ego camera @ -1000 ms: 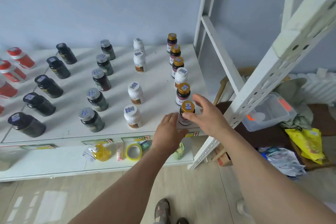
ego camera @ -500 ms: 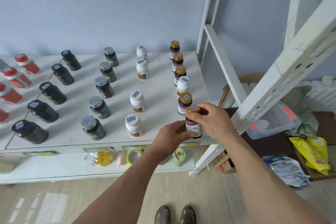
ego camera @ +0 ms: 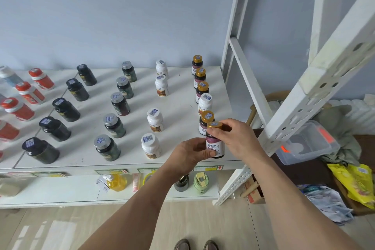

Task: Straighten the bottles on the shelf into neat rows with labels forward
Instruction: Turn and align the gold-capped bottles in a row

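Both hands grip gold-capped bottle (ego camera: 215,144) at shelf (ego camera: 182,91) front edge, label forward, upright.

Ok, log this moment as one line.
step: turning label forward | gold-capped bottle: at shelf front edge, label facing camera | left hand: holds body | right hand: grips cap

Both forearms reach forward | left hand (ego camera: 190,153) grips bottle (ego camera: 215,144) base | right hand (ego camera: 236,138) pinches its cap
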### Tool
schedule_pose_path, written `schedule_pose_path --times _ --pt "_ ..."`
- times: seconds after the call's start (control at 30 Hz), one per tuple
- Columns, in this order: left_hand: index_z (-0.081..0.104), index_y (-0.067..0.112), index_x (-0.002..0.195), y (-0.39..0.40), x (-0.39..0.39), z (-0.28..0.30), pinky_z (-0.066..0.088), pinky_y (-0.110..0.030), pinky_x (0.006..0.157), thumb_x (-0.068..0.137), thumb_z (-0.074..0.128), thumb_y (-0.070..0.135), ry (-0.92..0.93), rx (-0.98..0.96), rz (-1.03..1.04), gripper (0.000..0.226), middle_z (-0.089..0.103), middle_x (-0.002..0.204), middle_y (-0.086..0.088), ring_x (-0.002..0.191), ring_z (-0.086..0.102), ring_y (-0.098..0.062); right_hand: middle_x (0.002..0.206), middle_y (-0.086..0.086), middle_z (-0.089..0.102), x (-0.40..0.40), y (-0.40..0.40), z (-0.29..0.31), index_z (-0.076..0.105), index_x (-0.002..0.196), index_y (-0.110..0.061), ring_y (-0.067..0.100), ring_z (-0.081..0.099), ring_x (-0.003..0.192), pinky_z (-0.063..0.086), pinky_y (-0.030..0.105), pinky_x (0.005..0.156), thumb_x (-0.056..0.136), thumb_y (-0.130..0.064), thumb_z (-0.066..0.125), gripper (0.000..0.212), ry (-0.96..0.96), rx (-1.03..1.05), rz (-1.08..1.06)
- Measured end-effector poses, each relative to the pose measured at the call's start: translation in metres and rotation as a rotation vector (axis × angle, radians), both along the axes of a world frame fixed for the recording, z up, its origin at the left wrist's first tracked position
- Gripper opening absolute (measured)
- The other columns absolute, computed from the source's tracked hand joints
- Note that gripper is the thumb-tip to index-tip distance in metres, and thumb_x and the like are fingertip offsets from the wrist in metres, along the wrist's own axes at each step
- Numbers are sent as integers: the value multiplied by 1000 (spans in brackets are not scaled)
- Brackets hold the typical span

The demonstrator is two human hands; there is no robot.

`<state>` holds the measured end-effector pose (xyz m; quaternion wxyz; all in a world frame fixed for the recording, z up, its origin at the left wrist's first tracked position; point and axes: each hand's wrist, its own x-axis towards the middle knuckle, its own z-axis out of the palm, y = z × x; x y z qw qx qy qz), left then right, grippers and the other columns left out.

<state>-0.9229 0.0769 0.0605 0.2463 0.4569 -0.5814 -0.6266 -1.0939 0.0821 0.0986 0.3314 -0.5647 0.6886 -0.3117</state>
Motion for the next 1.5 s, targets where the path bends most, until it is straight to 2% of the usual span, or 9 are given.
schedule_pose_path --times 0.07,0.27,0.43,0.53,0.67,0.8,1.07,1.3,1.5 --pt "66 32 108 -1 -1 -2 49 -14 83 81 76 34 -76 -41 8 29 73 104 13 97 67 -5 88 -16 69 -1 0 -3 67 97 -32 1 62 85 48 23 71 79 -52 71 27 -1 -5 8" --pt "52 28 134 -9 4 -10 46 -29 96 85 65 47 -696 -433 -80 54 57 133 9 117 54 -12 91 -21 67 0 7 -25 64 107 -34 -7 59 86 40 10 68 80 -47 72 31 -2 33 70" --pt "43 26 141 -14 10 -10 45 -33 97 92 57 43 -874 -590 -166 53 50 142 6 125 49 -18 97 -23 66 5 11 -38 58 112 -41 -4 60 94 47 15 80 81 -45 73 35 -13 73 98" --pt "43 27 141 -17 15 -13 44 -34 98 93 56 42 -898 -614 -163 51 49 142 7 127 48 -18 103 -21 66 6 10 -43 56 115 -41 0 60 102 47 21 89 80 -46 73 40 -35 92 95" --pt "41 24 142 -26 20 -10 40 -34 99 96 52 39 -911 -643 -163 49 48 143 6 130 44 -18 132 -19 53 8 0 -29 49 134 -34 -1 46 123 38 28 103 81 -51 69 59 -86 39 39" --pt "40 22 143 -43 22 -4 40 -34 99 97 50 37 -898 -641 -153 49 46 145 4 132 42 -19 143 -8 48 11 -34 -9 45 139 -27 10 44 131 37 28 99 89 -44 64 56 45 -10 -16" --pt "41 25 143 -76 7 -2 43 -34 98 95 54 41 -850 -513 -111 52 44 147 5 129 46 -19 129 2 60 16 -78 -12 48 135 -21 20 57 111 43 27 87 84 -37 72 59 239 194 124" --pt "47 28 139 -98 -5 1 42 -31 99 88 63 47 -785 -363 -133 57 51 142 5 126 49 -17 118 -1 61 11 -87 2 47 133 -21 16 57 100 48 26 83 81 -46 72 62 241 83 92" --pt "59 28 130 -112 -1 8 41 -24 92 82 68 51 -637 -211 -140 54 60 131 4 116 56 -14 99 -6 65 9 -93 17 59 114 -22 13 60 89 51 26 75 73 -56 74 56 210 46 47"
